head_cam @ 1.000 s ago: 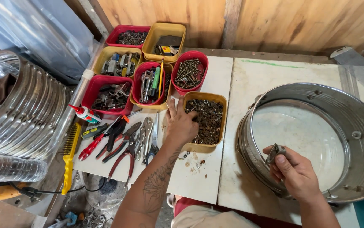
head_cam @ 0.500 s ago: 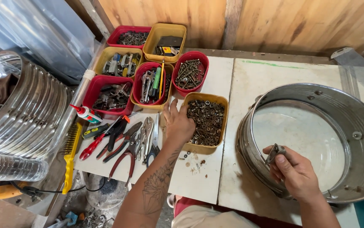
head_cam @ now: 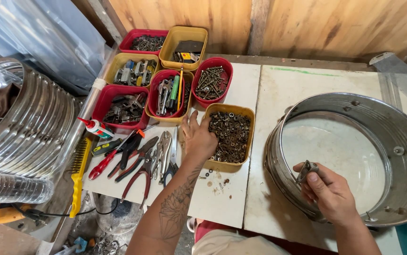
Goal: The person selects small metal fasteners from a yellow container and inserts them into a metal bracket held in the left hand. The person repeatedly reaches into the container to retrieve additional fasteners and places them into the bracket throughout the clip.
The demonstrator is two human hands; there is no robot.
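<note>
The left hand (head_cam: 199,137) is down in the yellow rectangular plastic bin of dark nuts and washers (head_cam: 231,136), fingers bent and dipped among the hardware at the bin's left edge; whether they pinch any piece cannot be told. Across the white tabletop (head_cam: 269,94), the right hand (head_cam: 329,193) has thumb and fingers pressed together on a small grey metal bracket (head_cam: 306,170), held at the near rim of the wide shallow steel drum hoop (head_cam: 392,137) lying flat on the table. Behind the left hand crowd red and yellow bins, among them a red oval bin of screws (head_cam: 212,82) and a red bin of tools (head_cam: 168,94). To its left, red-handled pliers (head_cam: 142,170) lie in a fan beside a yellow-handled wire brush (head_cam: 78,177). A few loose washers (head_cam: 215,179) sit scattered just below the yellow bin.
</note>
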